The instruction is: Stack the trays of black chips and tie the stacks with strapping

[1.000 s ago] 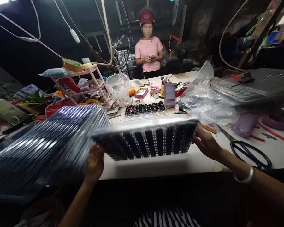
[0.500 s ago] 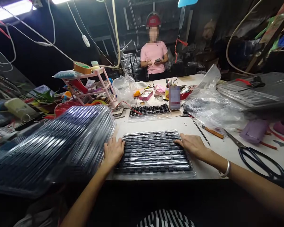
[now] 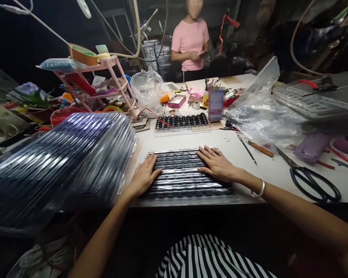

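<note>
Your left hand (image 3: 143, 177) and right hand (image 3: 217, 164) both lie flat on the clear-lidded tray (image 3: 185, 189) of small black parts, fingers spread wide and gripping nothing. The left covers its left edge, the right its upper right part. The tray sits on the white table (image 3: 278, 181), right at the near edge in front of you. I judge that a hard press on that near side could tip it towards your lap and scatter the parts.

Just beside your left forearm leans a tall stack of trays (image 3: 60, 162), tilted and glossy. A nudge from your elbow could make those slippery layers slide apart.

By your right forearm lie the black scissors (image 3: 313, 179), blades pointing towards a wooden-handled tool (image 3: 256, 148). Sweep your right arm outwards and you may catch them, or snag your bracelet (image 3: 259, 190).

Further back, a second tray (image 3: 181, 122) lies apart from yours, with a crumpled plastic bag (image 3: 261, 116) to its right and a pink rack (image 3: 95, 85) to its left. At the far end a person in a pink shirt (image 3: 190, 42) stands holding something small, well clear of you.
</note>
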The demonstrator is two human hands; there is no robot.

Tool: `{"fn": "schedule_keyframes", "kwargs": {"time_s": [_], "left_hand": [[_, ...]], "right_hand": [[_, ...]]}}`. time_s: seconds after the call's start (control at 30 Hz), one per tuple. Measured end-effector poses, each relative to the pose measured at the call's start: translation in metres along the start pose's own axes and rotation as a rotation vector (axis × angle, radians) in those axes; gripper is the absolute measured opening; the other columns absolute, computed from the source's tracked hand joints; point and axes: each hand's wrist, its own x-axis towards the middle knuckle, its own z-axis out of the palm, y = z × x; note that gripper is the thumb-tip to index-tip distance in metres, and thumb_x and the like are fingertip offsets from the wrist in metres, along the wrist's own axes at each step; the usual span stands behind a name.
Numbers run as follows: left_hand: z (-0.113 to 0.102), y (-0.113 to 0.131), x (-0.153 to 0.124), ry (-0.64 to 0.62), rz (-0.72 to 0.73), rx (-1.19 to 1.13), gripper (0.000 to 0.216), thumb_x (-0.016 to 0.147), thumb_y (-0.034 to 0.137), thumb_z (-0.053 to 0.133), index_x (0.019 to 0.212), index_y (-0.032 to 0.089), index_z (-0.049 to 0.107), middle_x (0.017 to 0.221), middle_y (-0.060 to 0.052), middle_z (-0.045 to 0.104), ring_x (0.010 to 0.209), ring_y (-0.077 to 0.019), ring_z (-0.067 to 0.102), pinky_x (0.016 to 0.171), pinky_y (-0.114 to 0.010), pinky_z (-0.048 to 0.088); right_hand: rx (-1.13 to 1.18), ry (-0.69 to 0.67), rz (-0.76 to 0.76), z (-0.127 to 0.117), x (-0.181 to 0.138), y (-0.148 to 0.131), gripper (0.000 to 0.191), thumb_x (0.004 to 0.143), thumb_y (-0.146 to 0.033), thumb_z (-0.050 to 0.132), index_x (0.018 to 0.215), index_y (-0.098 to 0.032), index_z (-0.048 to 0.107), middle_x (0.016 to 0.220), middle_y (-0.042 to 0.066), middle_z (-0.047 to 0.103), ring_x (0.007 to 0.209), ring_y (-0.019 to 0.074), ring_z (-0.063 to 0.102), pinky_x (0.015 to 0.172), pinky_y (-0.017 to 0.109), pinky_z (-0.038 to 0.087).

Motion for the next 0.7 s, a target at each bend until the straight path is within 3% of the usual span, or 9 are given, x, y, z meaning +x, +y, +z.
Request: {"fn": "schedule_keyframes", "kwargs": {"time_s": [0.1, 0.17, 0.27, 0.37, 0.43, 0.53, 0.6, 0.7], "left_hand": [[-0.001, -0.016, -0.010, 0.005, -0.064, 0.018, 0.060, 0.095, 0.047, 0.018, 0.147, 0.016, 0.017, 0.154, -0.007, 0.017, 0.141, -0.0240, 0.016, 0.110, -0.052, 0.021], [0.000, -0.008, -0.007, 0.035, -0.082, 0.086, 0.058, 0.095, 0.043, 0.019, 0.145, 0.014, 0.023, 0.153, -0.008, 0.020, 0.141, -0.0267, 0.014, 0.110, -0.057, 0.014], [0.002, 0.017, 0.002, 0.047, 0.030, 0.135, 0.059, 0.094, 0.048, 0.022, 0.146, 0.019, 0.023, 0.153, -0.005, 0.018, 0.142, -0.0266, 0.010, 0.111, -0.057, 0.008], [0.001, 0.033, 0.011, 0.051, 0.134, 0.142, 0.066, 0.091, 0.057, 0.024, 0.146, 0.022, 0.021, 0.154, -0.003, 0.016, 0.142, -0.0258, 0.010, 0.112, -0.055, 0.008], [0.000, 0.032, 0.015, 0.066, 0.136, 0.129, 0.068, 0.090, 0.059, 0.025, 0.146, 0.021, 0.023, 0.154, -0.004, 0.017, 0.142, -0.0260, 0.010, 0.112, -0.055, 0.007], [0.001, 0.015, 0.013, 0.072, 0.155, 0.051, 0.066, 0.090, 0.056, 0.029, 0.144, 0.019, 0.029, 0.153, -0.006, 0.022, 0.142, -0.0251, 0.014, 0.113, -0.052, 0.011], [0.008, -0.004, 0.004, 0.104, 0.149, -0.048, 0.064, 0.090, 0.052, 0.027, 0.140, 0.013, 0.037, 0.151, -0.010, 0.027, 0.141, -0.0253, 0.018, 0.113, -0.049, 0.017], [0.023, -0.033, -0.008, 0.242, -0.009, -0.245, 0.069, 0.090, 0.051, 0.019, 0.138, 0.005, 0.038, 0.150, -0.018, 0.026, 0.137, -0.0282, 0.027, 0.111, -0.046, 0.026]], "right_hand": [[-0.090, 0.063, 0.048, -0.005, -0.009, 0.002, 0.077, 0.089, -0.065, 0.025, 0.140, -0.008, 0.038, 0.149, 0.015, 0.030, 0.137, 0.0326, 0.024, 0.107, 0.047, 0.025], [-0.150, 0.099, 0.048, -0.009, -0.004, -0.004, 0.076, 0.089, -0.064, 0.029, 0.133, -0.004, 0.045, 0.142, 0.019, 0.041, 0.130, 0.0349, 0.035, 0.101, 0.046, 0.031], [-0.221, 0.110, 0.056, -0.016, 0.011, -0.018, 0.072, 0.088, -0.063, 0.033, 0.120, -0.003, 0.055, 0.120, 0.023, 0.057, 0.109, 0.0351, 0.052, 0.089, 0.045, 0.038], [-0.258, 0.101, 0.093, -0.018, 0.025, -0.034, 0.074, 0.088, -0.065, 0.029, 0.106, 0.000, 0.061, 0.100, 0.024, 0.062, 0.090, 0.0340, 0.057, 0.080, 0.045, 0.039], [-0.263, 0.101, 0.110, -0.015, 0.029, -0.039, 0.076, 0.089, -0.064, 0.026, 0.102, 0.003, 0.061, 0.095, 0.027, 0.061, 0.089, 0.0353, 0.057, 0.079, 0.046, 0.039], [-0.264, 0.114, 0.132, -0.010, 0.022, -0.036, 0.067, 0.093, -0.054, 0.030, 0.118, 0.003, 0.054, 0.117, 0.030, 0.056, 0.108, 0.0379, 0.052, 0.088, 0.048, 0.037], [-0.249, 0.109, 0.161, -0.008, 0.004, -0.030, 0.057, 0.094, -0.046, 0.035, 0.132, -0.004, 0.045, 0.137, 0.024, 0.044, 0.125, 0.0368, 0.040, 0.096, 0.048, 0.034], [-0.141, 0.099, 0.250, -0.003, -0.039, -0.032, 0.053, 0.094, -0.039, 0.038, 0.138, -0.010, 0.040, 0.148, 0.018, 0.032, 0.134, 0.0374, 0.027, 0.100, 0.051, 0.033]]}}
